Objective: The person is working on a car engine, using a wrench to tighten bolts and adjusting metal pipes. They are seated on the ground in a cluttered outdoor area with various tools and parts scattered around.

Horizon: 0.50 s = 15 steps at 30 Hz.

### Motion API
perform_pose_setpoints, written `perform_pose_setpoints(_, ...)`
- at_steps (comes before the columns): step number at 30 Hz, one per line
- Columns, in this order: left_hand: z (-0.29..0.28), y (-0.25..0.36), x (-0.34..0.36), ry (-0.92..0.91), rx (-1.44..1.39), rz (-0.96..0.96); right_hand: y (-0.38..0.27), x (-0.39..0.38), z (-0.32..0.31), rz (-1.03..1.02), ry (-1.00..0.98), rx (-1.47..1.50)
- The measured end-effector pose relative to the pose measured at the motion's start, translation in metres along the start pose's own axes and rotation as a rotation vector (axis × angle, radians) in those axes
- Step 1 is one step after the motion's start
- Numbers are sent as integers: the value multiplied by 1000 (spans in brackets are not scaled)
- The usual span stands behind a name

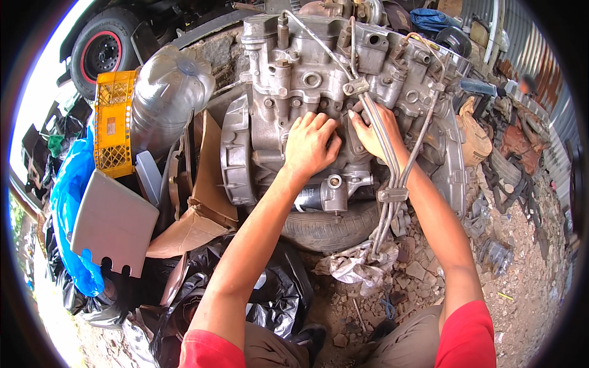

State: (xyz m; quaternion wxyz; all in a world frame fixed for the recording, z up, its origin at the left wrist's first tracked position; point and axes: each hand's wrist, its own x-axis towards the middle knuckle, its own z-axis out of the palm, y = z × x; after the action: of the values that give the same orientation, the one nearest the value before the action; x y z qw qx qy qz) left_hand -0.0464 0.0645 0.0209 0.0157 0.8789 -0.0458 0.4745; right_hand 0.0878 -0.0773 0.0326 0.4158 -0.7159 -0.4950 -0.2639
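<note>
A grey engine block (276,132) with bolts and ports rests on a tyre (322,233). My left hand (310,141) is on its front face, fingers curled against the metal; whatever lies under the fingertips is hidden. My right hand (374,132) reaches in behind the metal fuel pipes (388,156), thumb and fingers curled at the engine just right of the left hand; what they hold is hidden. Below my hands is a dark cylindrical filter (308,199) with a metal housing (334,193) beside it.
At left lie a yellow crate (113,98), a large plastic bottle (169,104), torn cardboard (208,178), a blue bag (70,202) and black bags (273,288). A vehicle wheel (92,67) stands behind. Rubble (417,264), scrap parts and corrugated sheeting (552,116) are at right.
</note>
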Motion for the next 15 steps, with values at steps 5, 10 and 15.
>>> perform_pose_setpoints(5,-1,0,-1,-7,5,-2,-6,0,0,22,15,-35)
perform_pose_setpoints(10,0,-1,-1,-1,2,2,-6,0,3,-4,54,11)
perform_pose_setpoints(15,1,0,0,2,13,8,-1,1,2,-44,48,31)
